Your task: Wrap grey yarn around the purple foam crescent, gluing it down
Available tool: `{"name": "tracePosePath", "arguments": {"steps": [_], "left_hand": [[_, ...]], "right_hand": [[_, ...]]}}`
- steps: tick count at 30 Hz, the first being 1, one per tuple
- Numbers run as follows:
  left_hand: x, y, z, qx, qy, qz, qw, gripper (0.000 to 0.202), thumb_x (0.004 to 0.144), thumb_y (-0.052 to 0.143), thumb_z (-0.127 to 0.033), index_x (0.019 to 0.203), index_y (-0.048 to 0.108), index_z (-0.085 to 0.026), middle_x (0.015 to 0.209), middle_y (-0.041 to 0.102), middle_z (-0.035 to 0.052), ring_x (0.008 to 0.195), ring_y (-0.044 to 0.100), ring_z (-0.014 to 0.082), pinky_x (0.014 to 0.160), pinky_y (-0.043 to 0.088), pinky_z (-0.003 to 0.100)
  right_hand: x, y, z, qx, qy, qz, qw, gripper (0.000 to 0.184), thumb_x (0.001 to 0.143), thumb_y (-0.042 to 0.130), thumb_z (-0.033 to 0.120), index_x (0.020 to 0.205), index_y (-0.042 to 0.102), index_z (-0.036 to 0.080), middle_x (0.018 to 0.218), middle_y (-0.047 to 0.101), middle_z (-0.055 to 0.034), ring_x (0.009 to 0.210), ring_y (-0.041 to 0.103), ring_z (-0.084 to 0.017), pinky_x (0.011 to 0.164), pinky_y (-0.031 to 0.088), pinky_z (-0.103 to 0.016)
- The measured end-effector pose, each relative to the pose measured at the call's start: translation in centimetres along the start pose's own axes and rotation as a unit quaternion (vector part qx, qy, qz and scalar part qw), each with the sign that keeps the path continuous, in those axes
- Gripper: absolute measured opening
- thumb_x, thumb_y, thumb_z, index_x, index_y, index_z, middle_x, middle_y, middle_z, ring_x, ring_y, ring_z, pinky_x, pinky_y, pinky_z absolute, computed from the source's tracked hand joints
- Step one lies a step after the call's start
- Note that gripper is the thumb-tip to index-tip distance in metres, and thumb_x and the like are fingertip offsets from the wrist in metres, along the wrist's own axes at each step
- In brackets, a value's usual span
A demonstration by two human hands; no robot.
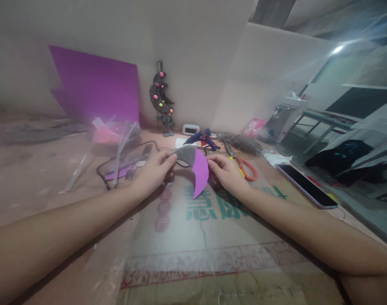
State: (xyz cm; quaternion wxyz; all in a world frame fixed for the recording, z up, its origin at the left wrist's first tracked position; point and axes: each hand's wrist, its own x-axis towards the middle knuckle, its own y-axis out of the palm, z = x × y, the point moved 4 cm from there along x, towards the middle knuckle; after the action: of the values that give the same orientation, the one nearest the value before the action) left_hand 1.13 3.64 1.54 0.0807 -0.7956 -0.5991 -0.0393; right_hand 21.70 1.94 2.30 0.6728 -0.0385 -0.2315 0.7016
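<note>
A purple crescent (201, 171), cut from a sheet, is held up over the printed cardboard. Grey yarn (186, 155) is wound around its left part; the right part and lower tip are bare purple. My left hand (163, 165) pinches the yarn-wrapped end between thumb and fingers. On the other side my right hand (223, 169) has its fingers pinched together at the crescent's right edge; whether they grip the edge or a strand of yarn is too small to tell.
Behind the hands lie a blue glue gun (202, 139), orange-handled scissors (247, 168) and a grey yarn bundle (241, 143). A phone (306, 186) is at right. Clear glue sticks (122, 154) lie left. A decorated moon hanging (161, 95) and purple sheet (98, 84) are against the wall.
</note>
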Motion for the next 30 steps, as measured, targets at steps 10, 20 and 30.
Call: {"name": "tracePosePath", "arguments": {"steps": [10,20,30], "left_hand": [[0.1,-0.2,0.4,-0.011,0.013,-0.009,1.000,0.026,0.089,0.054,-0.042,0.078,0.049,-0.019,0.066,0.051,-0.0035,0.050,0.047,0.0071,0.047,0.039,0.019],[-0.5,-0.1,-0.5,0.001,0.069,-0.038,0.997,0.026,0.086,0.057,-0.043,0.095,0.056,-0.019,0.072,0.055,-0.0021,0.057,0.051,0.0090,0.051,0.041,0.019],[-0.8,0.5,0.2,-0.014,0.005,0.040,0.999,0.045,0.086,0.046,-0.061,0.091,0.061,-0.018,0.071,0.057,0.0016,0.060,0.053,0.0118,0.046,0.038,0.019]], "right_hand": [[-0.2,0.0,0.2,-0.009,-0.014,0.002,1.000,0.026,0.089,0.051,0.044,0.081,0.058,0.020,0.061,0.052,0.0033,0.052,0.046,-0.011,0.049,0.038,-0.023],[-1.1,0.8,0.8,-0.032,-0.006,0.072,0.997,0.025,0.083,0.058,0.040,0.070,0.060,0.020,0.051,0.047,0.0043,0.045,0.042,-0.010,0.044,0.033,-0.023],[-1.4,-1.2,2.3,-0.189,-0.212,-0.078,0.956,0.023,0.090,0.051,0.029,0.087,0.073,0.023,0.070,0.062,-0.0028,0.068,0.056,-0.018,0.067,0.045,-0.032]]}}
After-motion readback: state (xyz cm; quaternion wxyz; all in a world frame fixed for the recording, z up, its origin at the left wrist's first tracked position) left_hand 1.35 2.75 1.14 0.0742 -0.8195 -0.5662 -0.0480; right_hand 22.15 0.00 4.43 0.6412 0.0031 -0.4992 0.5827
